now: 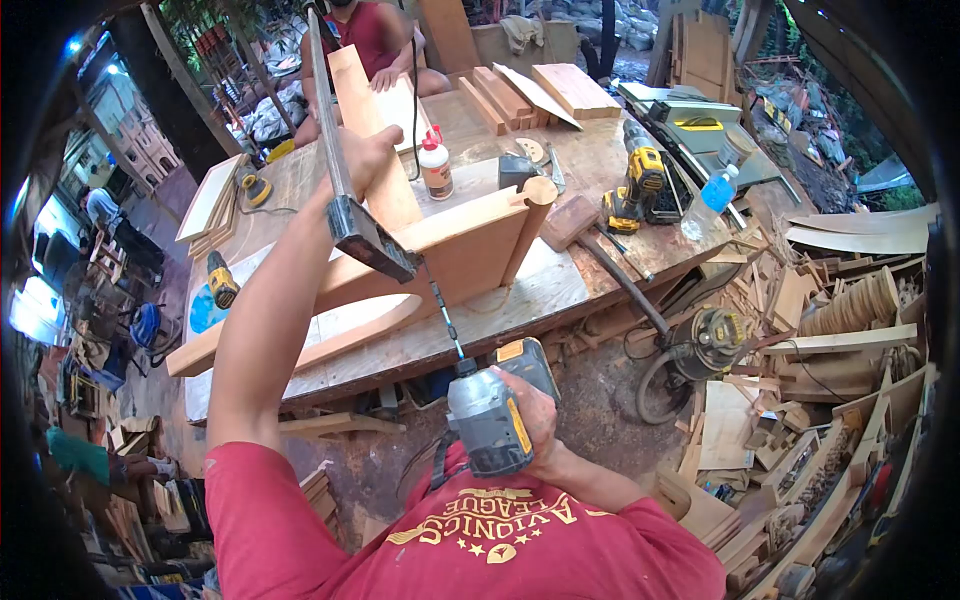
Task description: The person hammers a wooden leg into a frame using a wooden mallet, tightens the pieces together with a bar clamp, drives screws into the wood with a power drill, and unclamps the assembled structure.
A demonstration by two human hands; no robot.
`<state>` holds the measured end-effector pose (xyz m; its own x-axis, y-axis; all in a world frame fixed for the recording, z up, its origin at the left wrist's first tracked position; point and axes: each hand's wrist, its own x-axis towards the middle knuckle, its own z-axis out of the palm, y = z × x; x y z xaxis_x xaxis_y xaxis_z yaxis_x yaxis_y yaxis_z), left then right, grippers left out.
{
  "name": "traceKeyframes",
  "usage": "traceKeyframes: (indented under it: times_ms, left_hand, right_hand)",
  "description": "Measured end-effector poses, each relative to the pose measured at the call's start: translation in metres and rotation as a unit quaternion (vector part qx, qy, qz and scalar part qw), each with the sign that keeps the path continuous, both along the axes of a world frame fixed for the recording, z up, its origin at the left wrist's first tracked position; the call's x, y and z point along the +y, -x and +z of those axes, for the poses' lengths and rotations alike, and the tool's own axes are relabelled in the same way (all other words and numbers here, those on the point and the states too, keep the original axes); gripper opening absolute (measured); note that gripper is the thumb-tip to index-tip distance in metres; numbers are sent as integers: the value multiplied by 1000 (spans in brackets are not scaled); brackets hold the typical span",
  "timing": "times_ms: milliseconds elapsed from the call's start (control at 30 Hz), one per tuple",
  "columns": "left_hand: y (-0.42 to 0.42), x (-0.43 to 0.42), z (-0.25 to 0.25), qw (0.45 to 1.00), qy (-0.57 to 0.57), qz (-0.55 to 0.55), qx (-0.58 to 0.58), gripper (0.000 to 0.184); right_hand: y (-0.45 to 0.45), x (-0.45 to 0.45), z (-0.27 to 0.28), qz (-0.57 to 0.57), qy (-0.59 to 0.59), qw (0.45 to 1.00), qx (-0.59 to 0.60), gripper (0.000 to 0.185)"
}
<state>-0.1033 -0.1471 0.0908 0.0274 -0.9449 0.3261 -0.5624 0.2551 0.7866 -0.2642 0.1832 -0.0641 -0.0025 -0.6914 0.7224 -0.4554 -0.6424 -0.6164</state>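
In my right hand (530, 410) is a grey and yellow impact driver (485, 420). Its long bit (442, 310) points up at the edge of a wooden frame (450, 232), close to the dark end of a long bar clamp (372, 240). Whether the tip has entered the wood I cannot tell. My left hand (365, 160) is closed around an upright light board (355, 95) of the frame, just behind the clamp's bar; its fingers are partly hidden. A curved wooden piece (370, 322) lies along the frame's near side.
A glue bottle (436, 168), a mallet (575, 222), a yellow drill (640, 175) and a water bottle (710, 200) stand or lie on the worktable (570, 150). Another person (375, 45) sits at the far side. Wood scraps and a power tool (710, 335) crowd the right floor.
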Motion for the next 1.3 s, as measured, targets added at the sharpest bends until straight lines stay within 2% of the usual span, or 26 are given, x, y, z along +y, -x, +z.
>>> traceKeyframes:
  times_ms: [33, 133, 400, 600, 700, 800, 1033, 1167, 1300]
  left_hand:
    - [2, 3, 2, 999, 42, 0, 10, 52]
    - [7, 19, 17, 996, -71, -20, 58, 53]
    - [5, 20, 19, 998, -58, -5, 34, 54]
    - [2, 7, 13, 997, -75, -9, 19, 53]
    - [2, 9, 9, 998, -42, -11, 36, 52]
    - [7, 14, 13, 997, -50, -9, 52, 50]
    - [8, 31, 24, 994, -93, -37, 53, 48]
    - [10, 28, 22, 999, -40, -12, 35, 47]
    - [10, 33, 21, 998, -35, -16, 45, 47]
  right_hand:
    - [0, -4, 0, 3, 5, 1000, 3, 74]
    - [-1, -2, -3, -1, 7, 1000, 7, 72]
    - [-3, -5, -11, -17, 9, 1000, -12, 67]
    - [-5, -7, -5, 15, -7, 997, -73, 67]
    - [-4, -4, -7, 32, -20, 996, -79, 77]
    - [-3, -1, -3, 52, -47, 993, -96, 77]
    - [-5, 0, -7, 32, -41, 994, -92, 71]
    - [-4, -2, -4, 21, -23, 996, -79, 74]
    - [-5, 3, -2, 16, -25, 997, -72, 76]
